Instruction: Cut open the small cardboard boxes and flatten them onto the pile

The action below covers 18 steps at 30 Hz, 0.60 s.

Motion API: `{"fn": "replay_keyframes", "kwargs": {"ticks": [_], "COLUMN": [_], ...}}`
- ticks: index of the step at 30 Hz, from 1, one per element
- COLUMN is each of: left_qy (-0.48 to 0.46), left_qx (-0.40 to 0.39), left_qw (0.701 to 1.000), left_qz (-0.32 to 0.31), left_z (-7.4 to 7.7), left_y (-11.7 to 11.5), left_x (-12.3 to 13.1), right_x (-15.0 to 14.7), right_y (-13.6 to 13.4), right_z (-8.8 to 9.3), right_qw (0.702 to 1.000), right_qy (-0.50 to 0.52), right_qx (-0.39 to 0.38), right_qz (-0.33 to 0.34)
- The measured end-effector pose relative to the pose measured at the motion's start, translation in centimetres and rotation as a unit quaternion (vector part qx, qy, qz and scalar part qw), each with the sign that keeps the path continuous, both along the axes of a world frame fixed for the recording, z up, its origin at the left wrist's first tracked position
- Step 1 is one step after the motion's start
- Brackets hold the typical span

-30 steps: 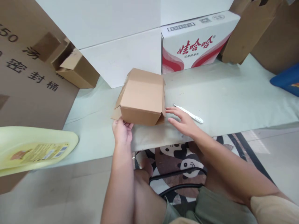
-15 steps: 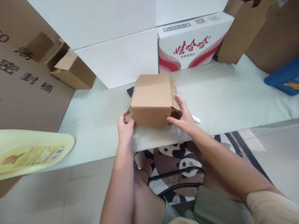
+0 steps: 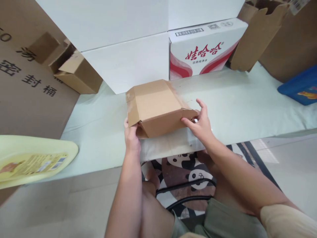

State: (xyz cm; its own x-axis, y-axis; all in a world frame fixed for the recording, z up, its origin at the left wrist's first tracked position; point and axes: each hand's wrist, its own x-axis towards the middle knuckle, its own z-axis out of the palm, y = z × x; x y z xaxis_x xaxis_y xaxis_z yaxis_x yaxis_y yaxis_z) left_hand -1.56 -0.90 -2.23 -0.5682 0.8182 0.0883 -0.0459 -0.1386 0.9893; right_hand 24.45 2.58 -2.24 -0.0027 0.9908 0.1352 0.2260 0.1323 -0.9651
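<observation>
A brown cardboard box sits on the pale green tabletop, tilted and turned, with a flap hanging out on its left side and another on its right. My left hand grips its near left corner, the fingertips partly hidden behind the left flap. On the other side, my right hand pinches the right flap at the near corner, thumb in front and index finger raised. A small white thing, too covered to identify, shows beneath my right hand.
White cartons and a red-and-white carton stand behind the box. A smaller open cardboard box is at the left, a yellow bottle at the near left. At the right lies a blue package.
The box has turned and shifted a little left, its left flap swinging into view. It now covers the dark flat object seen behind it before. My right index finger has lifted.
</observation>
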Motion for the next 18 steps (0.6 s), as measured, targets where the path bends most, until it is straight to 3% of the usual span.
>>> {"fn": "replay_keyframes", "kwargs": {"ticks": [2, 5, 10, 15, 18], "left_qy": [0.070, 0.139, 0.130, 0.135, 0.077], "left_qx": [0.025, 0.034, 0.003, -0.004, 0.023], "left_qw": [0.997, 0.990, 0.989, 0.988, 0.993], "left_qz": [0.006, -0.007, -0.066, -0.076, -0.081], "left_z": [0.2, 0.5, 0.8, 0.9, 0.9], "left_y": [-0.3, -0.8, -0.9, -0.9, -1.2], "left_x": [-0.3, -0.7, -0.5, 0.0, -0.2], "right_x": [0.3, 0.6, 0.8, 0.7, 0.7], "right_y": [0.1, 0.2, 0.4, 0.7, 0.9], "right_z": [0.1, 0.4, 0.8, 1.1, 1.0], "right_qw": [0.999, 0.997, 0.997, 0.998, 0.996], "right_qy": [0.025, 0.069, 0.073, 0.049, 0.063], "right_qx": [0.017, 0.020, 0.006, 0.048, 0.049], "right_qz": [-0.015, 0.014, 0.027, -0.004, -0.023]}}
